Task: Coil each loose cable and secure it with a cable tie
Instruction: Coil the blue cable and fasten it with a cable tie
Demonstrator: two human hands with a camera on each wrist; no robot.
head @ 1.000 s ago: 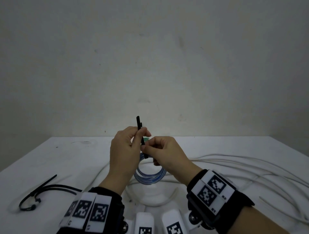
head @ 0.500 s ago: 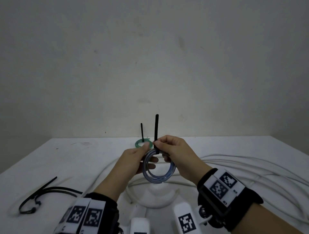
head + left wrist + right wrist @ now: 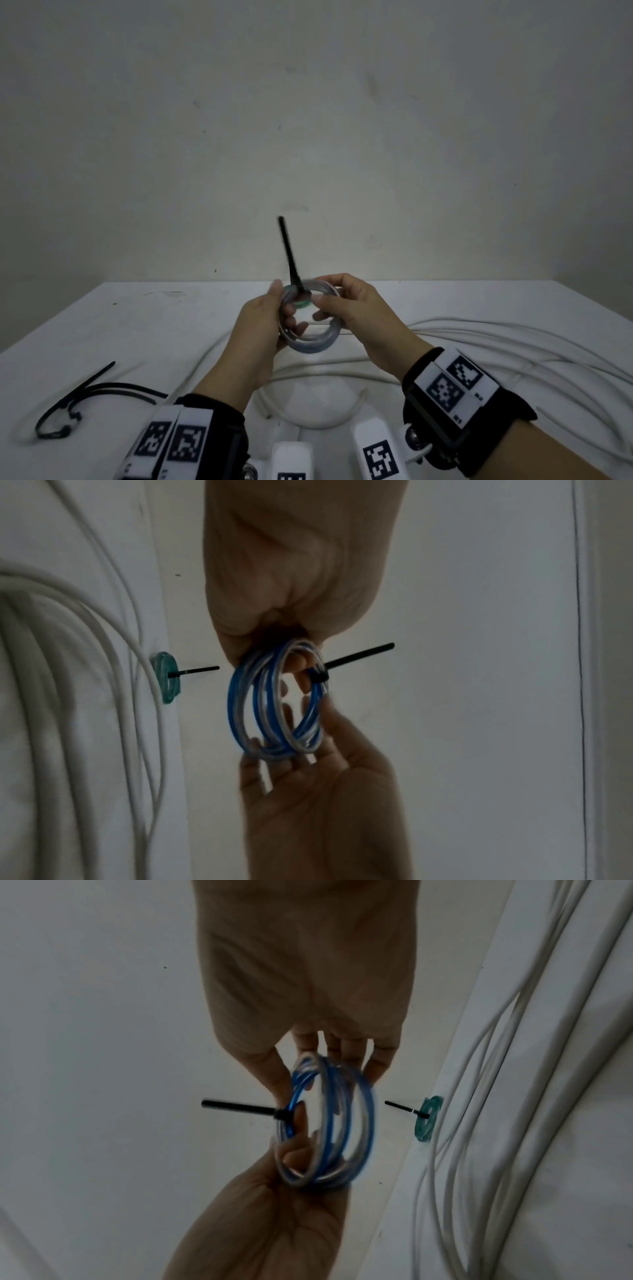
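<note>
Both hands hold a small coil of blue and clear cable (image 3: pixel 315 344) above the table. A black cable tie (image 3: pixel 289 253) is cinched round one side of the coil, and its long tail sticks up, leaning left. My left hand (image 3: pixel 284 308) grips the coil's left rim, with fingers through the ring. My right hand (image 3: pixel 325 298) pinches the right rim near the tie head. The wrist views show the coil (image 3: pixel 236 696) (image 3: pixel 366 1110) and the tie tail (image 3: pixel 356 657) (image 3: pixel 240 1106). A green coil (image 3: pixel 167 680) with its own tie lies on the table behind.
Long loose white cables (image 3: pixel 479 342) sprawl over the right and middle of the white table (image 3: pixel 137 325). Several spare black cable ties (image 3: pixel 85 394) lie at the near left. A plain wall stands close behind the table.
The tie tail was drawn further up through its head. The coil then rose slightly and turned in my hands, so the tail now leans left. The left hand moved from the tie to the coil's rim.
</note>
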